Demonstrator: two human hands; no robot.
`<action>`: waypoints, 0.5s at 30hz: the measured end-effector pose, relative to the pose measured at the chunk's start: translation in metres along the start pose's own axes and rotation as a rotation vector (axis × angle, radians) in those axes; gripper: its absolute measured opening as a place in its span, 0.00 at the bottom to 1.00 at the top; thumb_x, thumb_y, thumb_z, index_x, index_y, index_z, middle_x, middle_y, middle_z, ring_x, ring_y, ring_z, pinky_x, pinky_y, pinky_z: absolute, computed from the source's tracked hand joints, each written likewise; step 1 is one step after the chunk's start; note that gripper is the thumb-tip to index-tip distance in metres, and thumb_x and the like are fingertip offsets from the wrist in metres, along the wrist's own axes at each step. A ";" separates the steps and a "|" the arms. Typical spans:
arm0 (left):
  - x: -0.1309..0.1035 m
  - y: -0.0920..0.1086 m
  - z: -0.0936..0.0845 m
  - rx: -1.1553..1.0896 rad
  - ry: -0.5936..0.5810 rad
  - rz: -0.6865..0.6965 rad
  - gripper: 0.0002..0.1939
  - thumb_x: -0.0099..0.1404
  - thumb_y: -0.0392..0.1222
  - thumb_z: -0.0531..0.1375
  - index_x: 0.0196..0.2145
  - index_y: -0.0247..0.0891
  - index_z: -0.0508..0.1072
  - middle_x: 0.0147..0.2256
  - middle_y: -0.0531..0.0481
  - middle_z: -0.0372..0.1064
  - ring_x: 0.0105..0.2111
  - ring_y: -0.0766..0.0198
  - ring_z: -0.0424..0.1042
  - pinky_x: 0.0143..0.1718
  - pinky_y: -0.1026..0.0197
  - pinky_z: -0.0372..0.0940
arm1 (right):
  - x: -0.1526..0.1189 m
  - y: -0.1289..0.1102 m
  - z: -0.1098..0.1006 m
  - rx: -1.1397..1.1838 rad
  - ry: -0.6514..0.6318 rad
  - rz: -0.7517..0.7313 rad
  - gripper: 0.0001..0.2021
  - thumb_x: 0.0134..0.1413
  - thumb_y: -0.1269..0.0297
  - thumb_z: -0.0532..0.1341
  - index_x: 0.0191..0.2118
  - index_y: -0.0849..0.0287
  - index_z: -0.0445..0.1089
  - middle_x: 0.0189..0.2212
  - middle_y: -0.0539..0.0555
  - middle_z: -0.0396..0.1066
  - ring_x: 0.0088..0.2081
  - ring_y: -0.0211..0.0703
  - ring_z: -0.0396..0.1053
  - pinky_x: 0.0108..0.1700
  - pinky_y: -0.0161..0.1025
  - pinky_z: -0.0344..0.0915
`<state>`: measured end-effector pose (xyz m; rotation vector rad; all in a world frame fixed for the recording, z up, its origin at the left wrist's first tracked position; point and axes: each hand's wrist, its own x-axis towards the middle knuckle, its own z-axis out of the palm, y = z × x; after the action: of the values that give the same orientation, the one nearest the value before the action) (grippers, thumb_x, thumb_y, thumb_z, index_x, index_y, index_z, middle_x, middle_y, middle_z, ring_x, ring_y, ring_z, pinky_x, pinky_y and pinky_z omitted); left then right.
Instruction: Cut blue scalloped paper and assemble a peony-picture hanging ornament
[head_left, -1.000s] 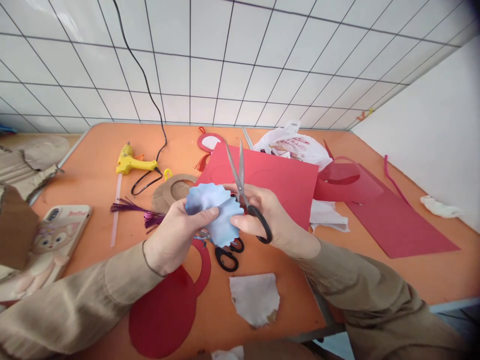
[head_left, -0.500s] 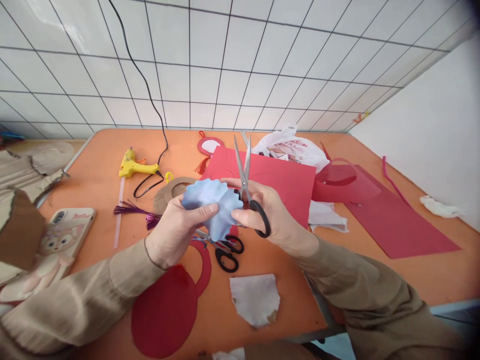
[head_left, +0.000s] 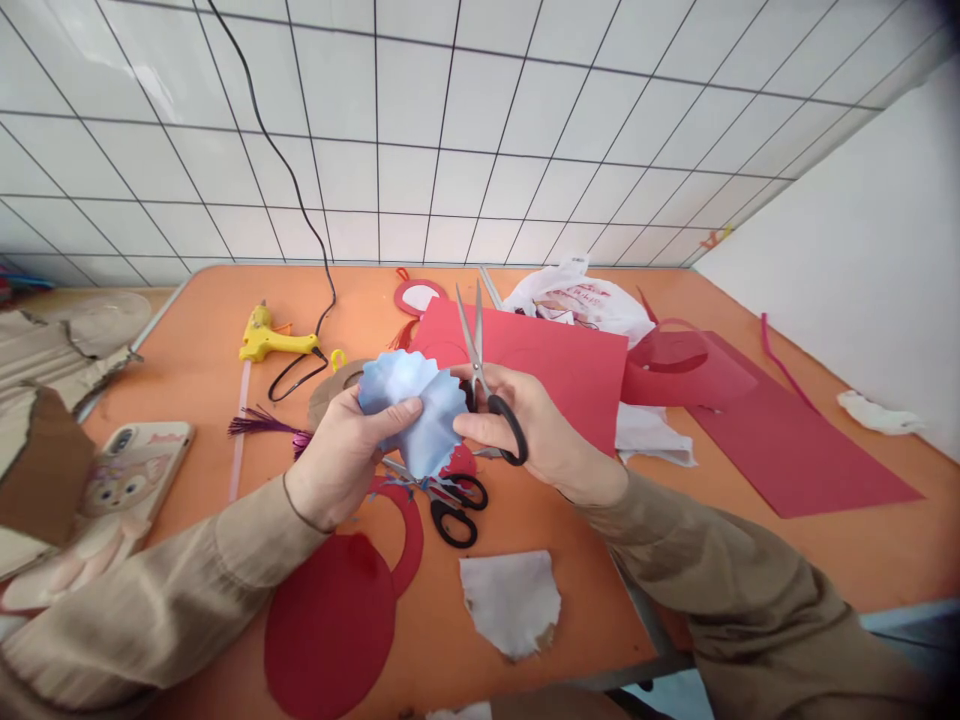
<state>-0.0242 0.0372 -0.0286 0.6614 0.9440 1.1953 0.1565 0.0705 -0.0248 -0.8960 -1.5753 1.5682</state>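
Left hand [head_left: 336, 455] pinching scalloped blue piece [head_left: 429, 428], perhaps paper, right hand [head_left: 536, 432] gripping scissors [head_left: 478, 372], blades parted, yellow glue gun [head_left: 270, 343] toward desk's [head_left: 592, 600] far-left corner

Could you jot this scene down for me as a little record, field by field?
Left hand: holds blue wavy-edged piece
Right hand: holds scissors, blades apart, pointing away from the person
On table, below hands: second scissors, red disc, whitish scrap
Left side: yellow glue gun, phone
Beyond right hand: red sheet, white plastic bag
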 end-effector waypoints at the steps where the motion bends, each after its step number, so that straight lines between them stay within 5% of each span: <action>1: 0.000 0.000 0.001 0.002 0.002 -0.009 0.14 0.47 0.38 0.75 0.30 0.34 0.77 0.26 0.53 0.75 0.23 0.69 0.72 0.25 0.68 0.68 | 0.000 -0.001 0.002 0.002 -0.001 0.008 0.13 0.43 0.65 0.70 0.36 0.61 0.70 0.27 0.47 0.66 0.27 0.35 0.63 0.31 0.36 0.62; 7: -0.001 0.007 0.002 0.071 -0.040 -0.072 0.15 0.45 0.39 0.75 0.29 0.34 0.76 0.24 0.53 0.73 0.21 0.67 0.71 0.20 0.66 0.67 | -0.001 -0.001 0.000 -0.091 0.061 0.019 0.15 0.42 0.64 0.68 0.38 0.60 0.68 0.25 0.45 0.63 0.25 0.35 0.62 0.29 0.37 0.60; 11: 0.000 0.022 0.002 -0.024 0.173 0.168 0.09 0.50 0.35 0.70 0.28 0.35 0.74 0.26 0.54 0.73 0.23 0.69 0.71 0.23 0.67 0.67 | 0.001 0.001 -0.009 -0.273 0.057 0.047 0.26 0.45 0.57 0.69 0.49 0.59 0.63 0.23 0.44 0.63 0.24 0.39 0.65 0.29 0.38 0.60; 15: 0.000 0.037 0.002 -0.065 0.300 0.288 0.07 0.54 0.34 0.67 0.32 0.36 0.74 0.33 0.50 0.75 0.31 0.64 0.75 0.32 0.63 0.72 | 0.006 0.002 -0.016 -0.753 0.029 0.076 0.24 0.47 0.56 0.69 0.47 0.56 0.60 0.22 0.43 0.63 0.24 0.38 0.61 0.29 0.36 0.57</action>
<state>-0.0398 0.0476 0.0037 0.5887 1.0784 1.6065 0.1671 0.0839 -0.0265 -1.3692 -2.1696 0.9802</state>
